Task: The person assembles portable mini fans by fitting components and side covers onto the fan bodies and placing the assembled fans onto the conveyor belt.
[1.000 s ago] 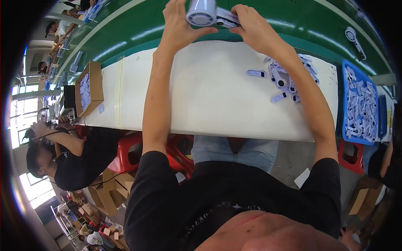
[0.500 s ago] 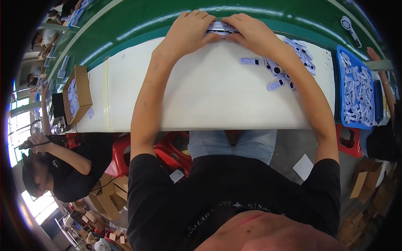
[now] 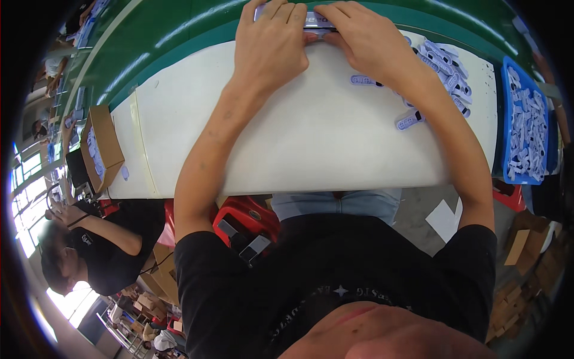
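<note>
Looking near side first: red plastic stool under the near edge of the white worktable, a co-worker in a black shirt seated off to the near left, brown cartons stacked on the floor at near right.

Containers:
- Open cardboard box at the left end of the table, holds small pale lilac plastic parts; count not readable.
- Blue plastic tray at the right end, packed with the same pale lilac parts in a loose heap.
- Loose pile of lilac parts lying straight on the tabletop between the tray and the right forearm, a few strays nearer, one just beside the forearm.

Grip, far edge of the table, next to the green conveyor belt:
- Left hand lies flat, palm down, fingers together, covering the left part of a flat pale blue-grey device.
- Right hand also palm down, fingers spread slightly, fingertips on the right part of the same device.
- Both hands press on it rather than wrap it; thumbs meet near its near edge.
- Only a thin strip of the device shows between and beyond the fingers, so its exact kind can't be told.
</note>
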`<move>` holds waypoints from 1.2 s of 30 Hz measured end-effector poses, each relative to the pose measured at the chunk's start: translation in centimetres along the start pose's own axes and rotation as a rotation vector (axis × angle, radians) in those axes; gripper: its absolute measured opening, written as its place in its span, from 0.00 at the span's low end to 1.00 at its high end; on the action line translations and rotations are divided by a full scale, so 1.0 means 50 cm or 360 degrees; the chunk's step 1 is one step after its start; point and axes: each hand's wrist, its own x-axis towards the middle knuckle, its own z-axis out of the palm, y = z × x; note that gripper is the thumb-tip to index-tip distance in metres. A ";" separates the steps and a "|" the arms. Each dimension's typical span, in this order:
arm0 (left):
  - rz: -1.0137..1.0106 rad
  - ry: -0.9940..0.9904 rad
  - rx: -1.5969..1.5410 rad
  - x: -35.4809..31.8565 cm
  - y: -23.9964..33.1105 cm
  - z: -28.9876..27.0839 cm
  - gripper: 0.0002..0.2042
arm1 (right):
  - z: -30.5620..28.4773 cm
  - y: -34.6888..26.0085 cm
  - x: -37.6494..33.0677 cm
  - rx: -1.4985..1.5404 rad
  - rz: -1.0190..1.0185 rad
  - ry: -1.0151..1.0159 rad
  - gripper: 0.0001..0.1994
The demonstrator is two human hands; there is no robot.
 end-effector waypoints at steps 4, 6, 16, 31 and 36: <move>0.0400 0.0451 -0.0550 0.006 -0.030 -0.002 0.22 | -0.019 -0.005 -0.014 0.0131 -0.0253 0.0208 0.15; 0.0292 0.0233 -0.0441 -0.002 -0.028 -0.009 0.22 | -0.015 -0.006 -0.013 0.0095 -0.0200 0.0168 0.15; 0.0074 0.0014 0.0059 -0.003 0.010 -0.007 0.22 | 0.020 -0.014 -0.010 -0.0132 0.0024 0.0118 0.12; 0.0162 -0.0014 -0.0337 -0.006 -0.029 -0.026 0.16 | 0.019 0.010 -0.019 -0.0108 -0.0087 0.0148 0.21; 0.0013 -0.0090 0.0001 0.000 0.003 -0.011 0.17 | 0.018 0.019 -0.023 -0.0103 0.0001 0.0077 0.22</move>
